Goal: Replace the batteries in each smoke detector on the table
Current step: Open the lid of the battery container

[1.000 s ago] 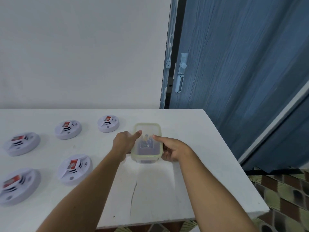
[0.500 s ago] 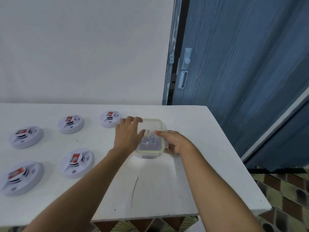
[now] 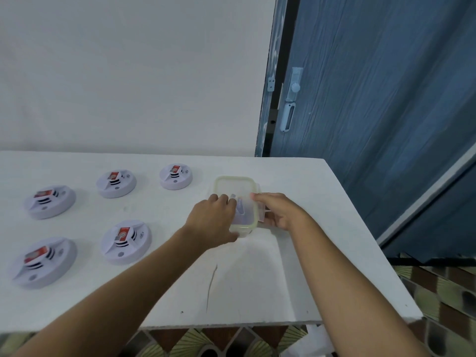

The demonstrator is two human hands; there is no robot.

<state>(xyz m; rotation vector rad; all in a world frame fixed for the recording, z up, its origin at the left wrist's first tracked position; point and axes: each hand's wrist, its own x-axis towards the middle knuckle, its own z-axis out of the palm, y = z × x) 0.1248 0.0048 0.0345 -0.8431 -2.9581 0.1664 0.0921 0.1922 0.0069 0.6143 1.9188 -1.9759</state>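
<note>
We log 5 smoke detectors (image 3: 126,242) lying left of the lidded plastic container (image 3: 233,185) on the white table (image 3: 257,279). Our left hand (image 3: 213,222) curls over its lid, and our right hand (image 3: 278,211) grips its right edge.

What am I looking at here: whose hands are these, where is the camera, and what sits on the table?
No machine: a person works bare-handed, filmed by a wide-angle camera worn on the head, looking down. On the white table lie five round white smoke detectors with red labels. The left hand grips a clear rectangular plastic container with a pale green rim, fingers over its lid; the right hand holds its right side. Its contents are too blurred to name.
</note>
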